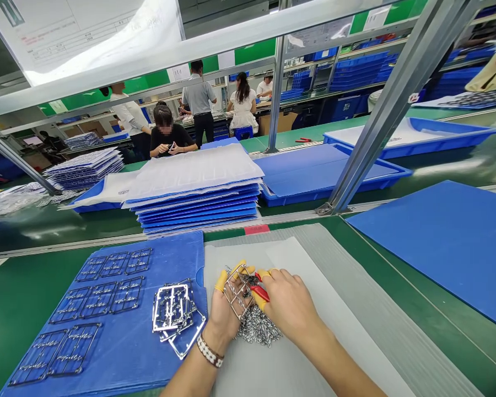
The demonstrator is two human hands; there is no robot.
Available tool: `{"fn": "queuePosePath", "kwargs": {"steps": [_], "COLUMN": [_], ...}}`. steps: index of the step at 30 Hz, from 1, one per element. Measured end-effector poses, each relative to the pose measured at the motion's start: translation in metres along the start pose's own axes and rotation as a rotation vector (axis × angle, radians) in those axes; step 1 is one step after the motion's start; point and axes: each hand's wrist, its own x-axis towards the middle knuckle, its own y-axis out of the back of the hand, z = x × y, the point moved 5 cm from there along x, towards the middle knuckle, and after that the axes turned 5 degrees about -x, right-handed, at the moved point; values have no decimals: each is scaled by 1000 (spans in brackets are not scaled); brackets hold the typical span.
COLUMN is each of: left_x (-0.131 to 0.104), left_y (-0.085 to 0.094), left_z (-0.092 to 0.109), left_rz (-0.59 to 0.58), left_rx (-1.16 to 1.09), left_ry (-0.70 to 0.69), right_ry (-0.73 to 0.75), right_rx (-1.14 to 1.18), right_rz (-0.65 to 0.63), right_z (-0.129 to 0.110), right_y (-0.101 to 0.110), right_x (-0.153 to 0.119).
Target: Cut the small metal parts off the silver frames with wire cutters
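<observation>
My left hand (222, 317), with yellow finger covers on its fingertips, grips a shiny silver sprue frame (233, 295), tilted up over the grey sheet. Red-handled pliers (259, 289) are closed in by my right hand (291, 306), which also wears yellow finger covers. Their jaws are at the frame's right side; whether they touch it I cannot tell. Below both hands lies a heap of small silver parts (259, 328). Left of my hands, more silver frames (173, 309) are piled loosely on a blue sheet (128, 342). Several dark-looking frames (74, 348) lie there in rows.
Behind the work spot stands a tall stack of blue and white sheets (198, 193). Blue trays (334, 171) and a slanting metal post (380, 121) are to its right. A blue sheet (446, 248) lies at right. A person in black (171, 138) sits across the bench.
</observation>
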Motion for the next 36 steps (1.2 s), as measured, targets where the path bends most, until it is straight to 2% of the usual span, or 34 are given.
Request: {"fn": "queuePosePath", "kwargs": {"steps": [16, 21, 24, 36], "left_x": [1, -1, -1, -3], "left_y": [8, 2, 1, 2], "left_z": [1, 7, 12, 13], "left_rz": [57, 15, 29, 58], "left_rx": [91, -15, -61, -58], "left_ry": [-81, -38, -25, -72], "right_ry": [-10, -20, -20, -10], "right_rx": [-10, -7, -4, 16], "right_rz": [-66, -45, -63, -100], "right_z": [-2, 4, 6, 0], "right_y": [-1, 2, -2, -9], "right_x": [4, -3, -7, -6]}}
